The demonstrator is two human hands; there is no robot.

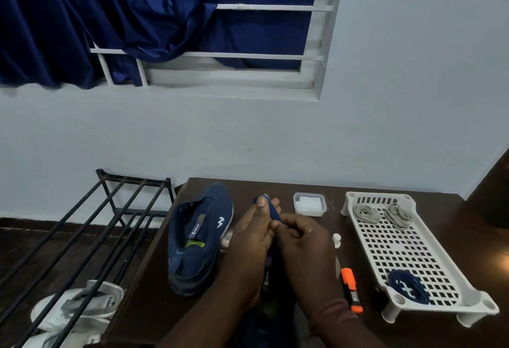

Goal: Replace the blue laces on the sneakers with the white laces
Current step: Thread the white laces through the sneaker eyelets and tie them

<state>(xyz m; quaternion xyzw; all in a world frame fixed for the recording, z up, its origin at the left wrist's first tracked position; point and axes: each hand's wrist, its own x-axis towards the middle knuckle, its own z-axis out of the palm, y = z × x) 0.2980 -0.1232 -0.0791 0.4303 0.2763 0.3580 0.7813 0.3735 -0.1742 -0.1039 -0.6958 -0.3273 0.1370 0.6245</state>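
Note:
A navy sneaker without laces lies on the dark table, toe toward the wall. My left hand and my right hand meet over a second navy sneaker, mostly hidden beneath them. Both hands grip a blue lace that rises between the fingers. Two bundles of white laces rest at the far end of a white perforated tray. A coiled blue lace lies at the tray's near end.
A small clear lidded box stands near the wall. An orange highlighter and a small white cap lie between the hands and the tray. Left of the table stands a black metal rack with white shoes under it.

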